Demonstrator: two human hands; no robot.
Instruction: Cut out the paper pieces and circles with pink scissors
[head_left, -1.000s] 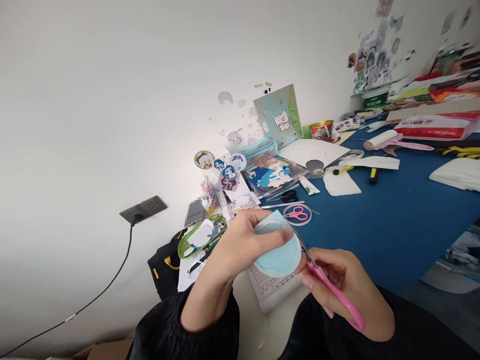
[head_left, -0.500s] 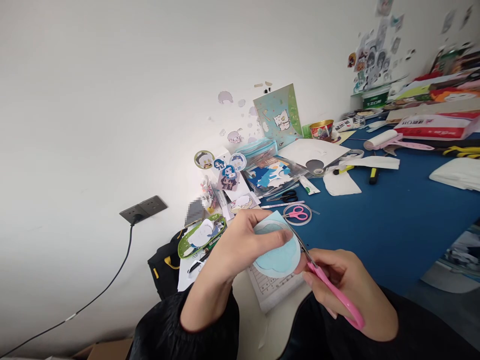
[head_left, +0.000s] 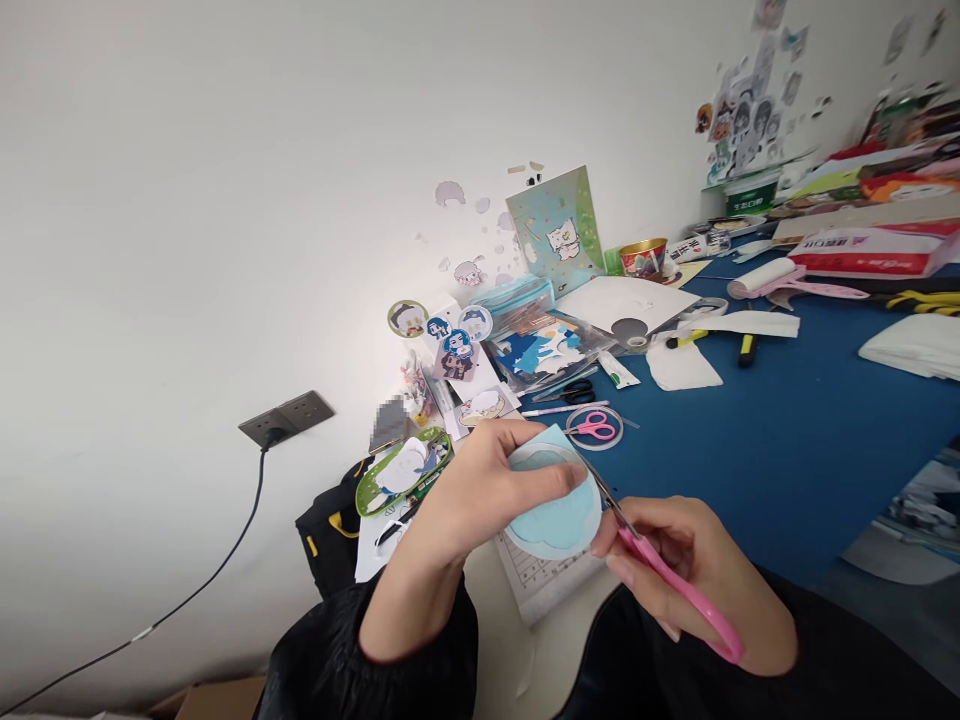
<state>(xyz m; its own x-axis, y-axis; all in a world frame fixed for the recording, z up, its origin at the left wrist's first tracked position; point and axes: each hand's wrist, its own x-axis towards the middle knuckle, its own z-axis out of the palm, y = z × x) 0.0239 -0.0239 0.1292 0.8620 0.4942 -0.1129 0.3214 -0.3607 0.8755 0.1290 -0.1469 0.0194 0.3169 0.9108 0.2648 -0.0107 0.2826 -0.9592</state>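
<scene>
My left hand pinches a light blue piece of paper, its thumb lying across the front. Most of the paper's edge is rounded with a paler rim, and a straight corner sticks up at the top. In my right hand is a pair of scissors with pink handles. Their metal blades lie along the paper's right edge, pointing up and left. Whether the blades are parted is hard to tell. Below the paper is a printed sheet or pad with a grid.
Small pink scissors lie on a round ring beyond the paper, with black scissors behind them. A green tray of cutouts stands at left. A lint roller and a yellow-black cutter lie on the blue table.
The pink handles have swung slightly down and right in my right hand. The paper has shifted a very little downward; my left hand keeps its hold.
</scene>
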